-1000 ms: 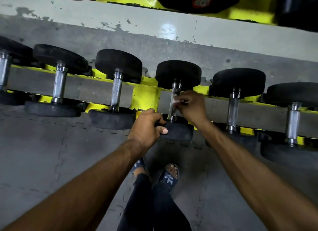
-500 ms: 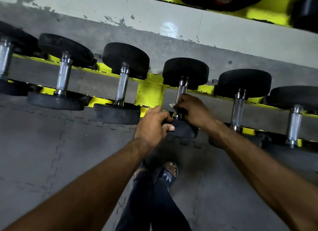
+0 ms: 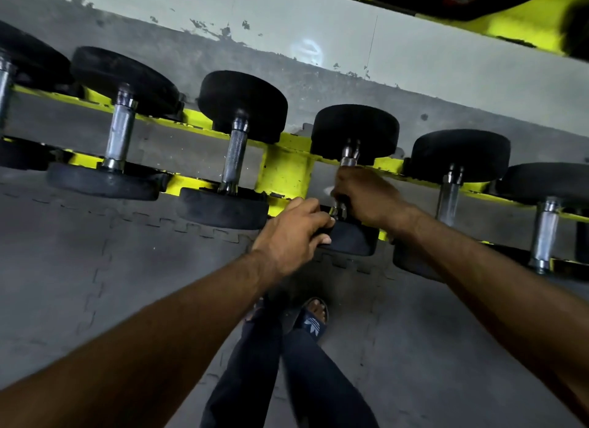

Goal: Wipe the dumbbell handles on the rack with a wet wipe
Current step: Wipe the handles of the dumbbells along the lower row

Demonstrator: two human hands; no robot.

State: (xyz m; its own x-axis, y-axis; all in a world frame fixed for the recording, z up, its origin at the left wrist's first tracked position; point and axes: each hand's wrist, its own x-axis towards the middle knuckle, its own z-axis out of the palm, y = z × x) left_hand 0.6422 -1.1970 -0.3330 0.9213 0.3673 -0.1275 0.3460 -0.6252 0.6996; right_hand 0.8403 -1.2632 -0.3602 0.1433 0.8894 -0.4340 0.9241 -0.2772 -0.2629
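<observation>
We note grey interlocking mat floor (image 3: 95, 268), puzzle seams visible, dimly lit. Beyond it, pale painted surface (image 3: 446, 76), paint chipped; we see round light glare (image 3: 306, 52) there.

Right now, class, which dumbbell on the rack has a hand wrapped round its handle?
The dumbbell just right of the yellow post: the right hand grips its handle; the other handles are bare.

Bare forearms (image 3: 159, 332) enter from the lower corners of the frame, ending in the left hand (image 3: 290, 236) and right hand (image 3: 366, 198) near centre. Bottom centre: dark trousers (image 3: 255, 379) and a navy slide sandal (image 3: 310, 324) (white trefoil logo on its strap, toes showing).
</observation>
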